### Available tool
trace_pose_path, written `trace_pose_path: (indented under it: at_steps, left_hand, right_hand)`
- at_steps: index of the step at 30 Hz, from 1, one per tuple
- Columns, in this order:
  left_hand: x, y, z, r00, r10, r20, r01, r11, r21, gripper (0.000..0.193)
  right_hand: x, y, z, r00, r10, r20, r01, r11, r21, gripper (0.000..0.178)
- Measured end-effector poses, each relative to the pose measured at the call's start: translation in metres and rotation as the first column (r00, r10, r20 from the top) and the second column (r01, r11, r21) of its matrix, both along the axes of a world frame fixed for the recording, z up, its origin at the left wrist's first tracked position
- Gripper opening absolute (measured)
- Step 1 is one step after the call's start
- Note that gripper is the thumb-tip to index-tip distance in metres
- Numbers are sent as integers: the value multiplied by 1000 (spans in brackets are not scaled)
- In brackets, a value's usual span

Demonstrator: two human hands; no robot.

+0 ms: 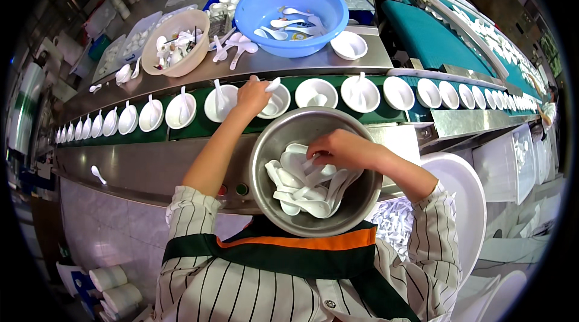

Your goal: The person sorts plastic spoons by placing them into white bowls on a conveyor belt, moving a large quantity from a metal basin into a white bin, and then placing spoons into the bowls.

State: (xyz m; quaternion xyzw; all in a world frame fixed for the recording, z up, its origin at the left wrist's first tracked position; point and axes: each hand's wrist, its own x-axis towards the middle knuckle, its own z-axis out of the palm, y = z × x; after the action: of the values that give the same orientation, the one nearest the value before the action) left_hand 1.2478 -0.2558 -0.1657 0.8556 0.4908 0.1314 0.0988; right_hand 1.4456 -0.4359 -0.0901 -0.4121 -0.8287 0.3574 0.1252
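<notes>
My left hand [253, 96] is closed on a white spoon [273, 85], over a white bowl [277, 105] on the green conveyor belt. My right hand [342, 150] reaches into a steel basin [260, 165] in front of my body, its fingers pinched on one of the white spoons there. Loose white spoons [313, 206] are heaped in the basin. Along the belt [208, 127] runs a row of white bowls. Those left of my left hand, such as one bowl [181, 118], have spoons in them. To the right, one bowl [356, 102] also holds a spoon, while another [398, 94] has none.
Behind the belt stand a blue basin [241, 17] with spoons, a beige basin [202, 50], several loose spoons [238, 47] and a white bowl [348, 45]. A teal conveyor [428, 32] extends far right. A large white tub [473, 201] of spoons stands at my right. One spoon [98, 175] lies on the steel ledge.
</notes>
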Motion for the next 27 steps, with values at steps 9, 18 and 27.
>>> trace_pose_path:
  at_steps: [9, 18, 27]
  left_hand:
    - [-47, 0, 2, 896, 371, 246, -398, 915, 71, 19]
    - [-110, 12, -1, 897, 410, -165, -426, 902, -76, 28]
    - [-87, -6, 39, 943, 142, 302, -203, 962, 182, 22]
  right_hand:
    - [96, 51, 53, 641, -762, -90, 575, 399, 714, 7]
    - [83, 71, -20, 738, -668, 91, 319, 465, 826, 36]
    - [-13, -7, -28, 905, 11, 425, -185, 910, 371, 49]
